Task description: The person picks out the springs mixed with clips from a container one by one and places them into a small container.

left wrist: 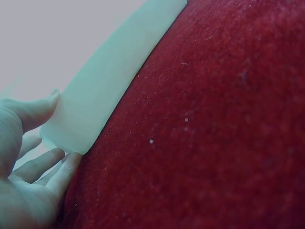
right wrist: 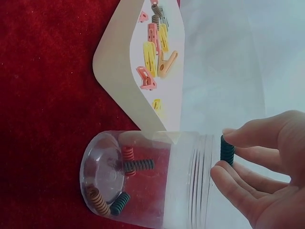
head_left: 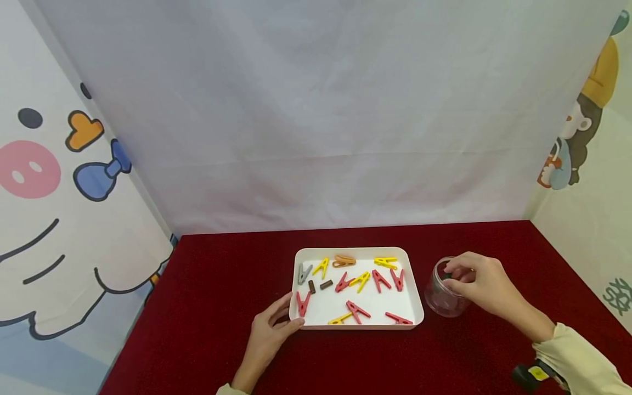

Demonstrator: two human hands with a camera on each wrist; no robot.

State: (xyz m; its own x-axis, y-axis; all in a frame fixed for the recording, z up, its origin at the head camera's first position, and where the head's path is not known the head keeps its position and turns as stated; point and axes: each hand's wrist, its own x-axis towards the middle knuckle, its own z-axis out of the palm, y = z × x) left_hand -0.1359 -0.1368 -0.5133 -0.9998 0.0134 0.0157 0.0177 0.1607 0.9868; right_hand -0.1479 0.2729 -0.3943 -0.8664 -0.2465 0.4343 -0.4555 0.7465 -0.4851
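Note:
My right hand [head_left: 486, 282] pinches a dark green coil spring [right wrist: 227, 150] between thumb and fingertips, at the mouth of a clear plastic jar [head_left: 444, 302]. Inside the jar, in the right wrist view, lie a red spring [right wrist: 128, 152], a grey-brown spring [right wrist: 143, 165], an orange-brown spring [right wrist: 97, 200] and another green spring [right wrist: 120, 203]. At the near left corner of a white tray [head_left: 318, 307], my left hand [head_left: 265, 334] holds the edge, thumb at the rim and fingers along the outer wall. Two brown springs [head_left: 326, 285] lie in the tray.
Around them in the tray are several red clothespins [head_left: 356, 311], several yellow clothespins [head_left: 362, 281], a grey clothespin [head_left: 304, 273] and an orange-brown clothespin [head_left: 344, 261]. Dark red cloth [head_left: 227, 285] covers the table. A white curtain [head_left: 316, 137] stands behind, with printed panels at both sides.

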